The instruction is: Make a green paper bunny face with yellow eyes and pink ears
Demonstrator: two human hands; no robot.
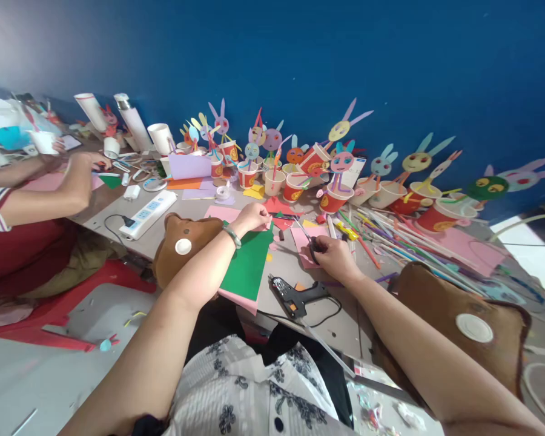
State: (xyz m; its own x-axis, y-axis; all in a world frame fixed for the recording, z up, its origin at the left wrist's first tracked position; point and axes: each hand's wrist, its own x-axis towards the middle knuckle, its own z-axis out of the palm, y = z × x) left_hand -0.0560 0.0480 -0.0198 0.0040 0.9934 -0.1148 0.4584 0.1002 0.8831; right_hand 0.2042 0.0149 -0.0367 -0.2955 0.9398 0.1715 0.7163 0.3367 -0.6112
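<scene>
My right hand (336,259) is closed round the black handles of a pair of scissors (305,231), whose blades point up and left toward my other hand. Pinched at the fingertips of my left hand (253,218) is a small piece of pink paper (269,223), partly hidden by the fingers. Beneath that hand lies a green sheet of paper (247,260) on top of pink paper. Another pink sheet (300,249) rests under the scissors. A black glue gun (300,297) lies on the table between my forearms, its cord trailing along the front edge.
Rabbit-faced paper figures in red cups (336,197) line the blue wall. Coloured sticks (390,242) spread at the right. Brown cushions (186,242) flank my arms. A white power strip (149,215) stands left, and beyond it a co-worker's arm (49,188) reaches over the table.
</scene>
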